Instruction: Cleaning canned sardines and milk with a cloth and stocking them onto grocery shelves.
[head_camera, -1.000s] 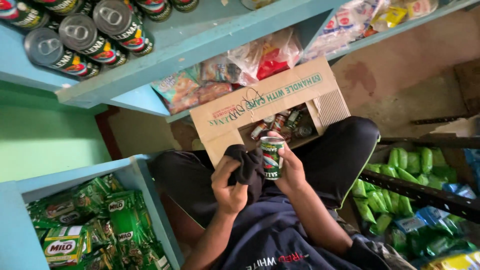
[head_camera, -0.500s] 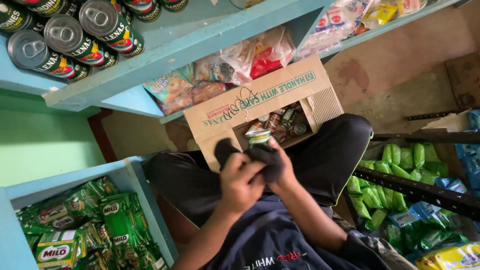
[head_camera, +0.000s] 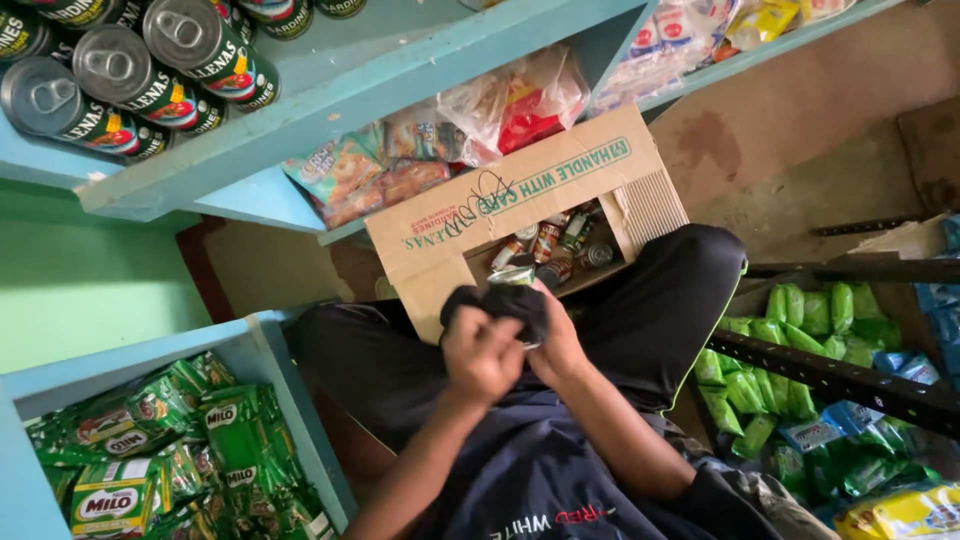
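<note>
Head view: a seated person in dark trousers, seen from above, hands working over the lap.
Shelving: light blue wooden shelves (head_camera: 400, 95) on the upper left, with a row of green-labelled tin cans (head_camera: 130, 70) lying on their sides, lids toward the camera.
Carton: brown corrugated cardboard box (head_camera: 480, 215) with green print, flaps open, just beyond the knees; more small tins (head_camera: 560, 245) lie inside.
Left compartment: green foil sachets (head_camera: 170, 440) packed in a blue bin at lower left.
Right side: green and blue snack packets (head_camera: 800, 330) behind a black metal bar (head_camera: 840, 380).
Cloth: dark crumpled rag (head_camera: 500, 305), bunched between both hands, directly in front of the carton.
Can: small tin with a pale rim (head_camera: 520, 275), mostly covered by the rag, only its top edge showing.
Left hand (head_camera: 480, 355): fingers clenched on the rag.
Right hand (head_camera: 555, 345): closed around the rag-wrapped tin, touching the left hand.
</note>
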